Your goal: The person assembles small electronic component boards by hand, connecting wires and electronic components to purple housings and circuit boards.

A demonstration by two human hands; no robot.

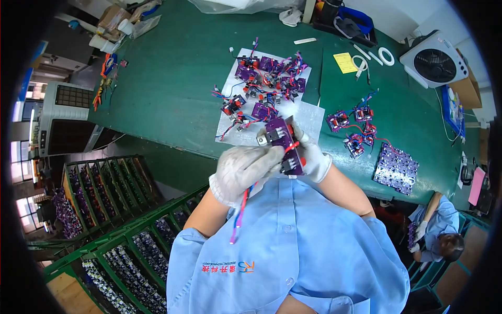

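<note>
Both my hands wear white gloves and meet in front of my chest around one purple circuit board. My right hand grips the board from its right side, the fingers partly behind it. With fingertips pressed to the board's lower left part, my left hand closes on it too. The board is tilted and carries metal-tabbed parts and a red wire. Red, blue and pink wires hang below my left hand; their upper ends are hidden by the glove. Just beyond, a pile of wired purple boards lies on white sheets.
Right on the green table lie several wired boards and a panel of purple boards. A fan, yellow note and white tape rolls sit farther back. Green racks of boards stand lower left; a co-worker works lower right.
</note>
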